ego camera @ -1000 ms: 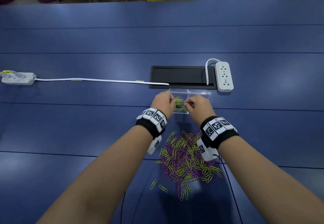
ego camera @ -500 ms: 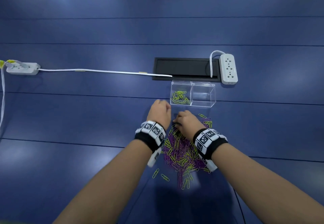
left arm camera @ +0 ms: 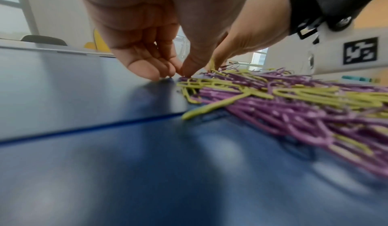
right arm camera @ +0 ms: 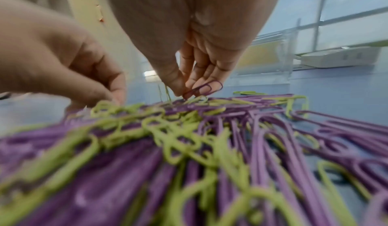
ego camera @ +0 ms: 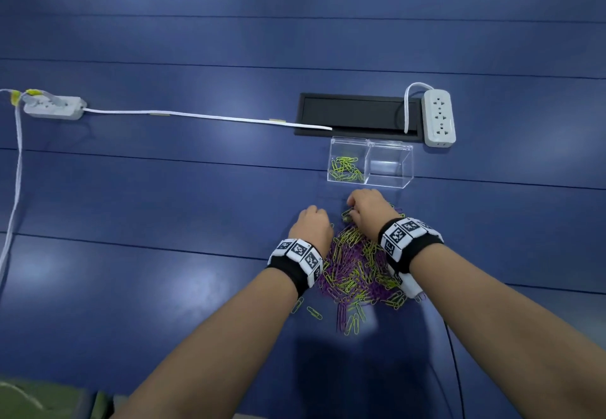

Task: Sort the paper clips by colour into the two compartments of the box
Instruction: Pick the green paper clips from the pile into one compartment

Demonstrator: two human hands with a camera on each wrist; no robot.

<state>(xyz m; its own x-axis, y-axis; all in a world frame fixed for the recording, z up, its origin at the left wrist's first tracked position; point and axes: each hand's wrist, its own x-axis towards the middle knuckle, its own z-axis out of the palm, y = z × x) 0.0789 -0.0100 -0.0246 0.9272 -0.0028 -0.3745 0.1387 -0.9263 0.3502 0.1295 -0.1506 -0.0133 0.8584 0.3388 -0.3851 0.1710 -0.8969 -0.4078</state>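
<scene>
**Both hands down at the far edge of the clip pile**

We take the clear box as our landmark. It sits on the blue table, just on the near side of the black cable tray. Its left compartment holds only yellow-green clips; its right compartment shows no clips.

The pile of paper clips, mixed purple and yellow-green, lies on the table on the near side of the box, a short way from it. A few stray yellow-green clips lie loose at the pile's near left edge.

Our right hand is at the pile's edge closest to the box. In the right wrist view its thumb and fingertips pinch a purple clip, raised just off the heap.

Our left hand is beside it, to the left, at the pile's far left corner. In the left wrist view its fingers are curled down, thumb and fingertips meeting at the table surface right at the pile's edge. We cannot tell whether a clip is between them.

A white power strip lies just beyond the box to its right. A second power strip sits far to its left, with its white cable running to the tray.
</scene>
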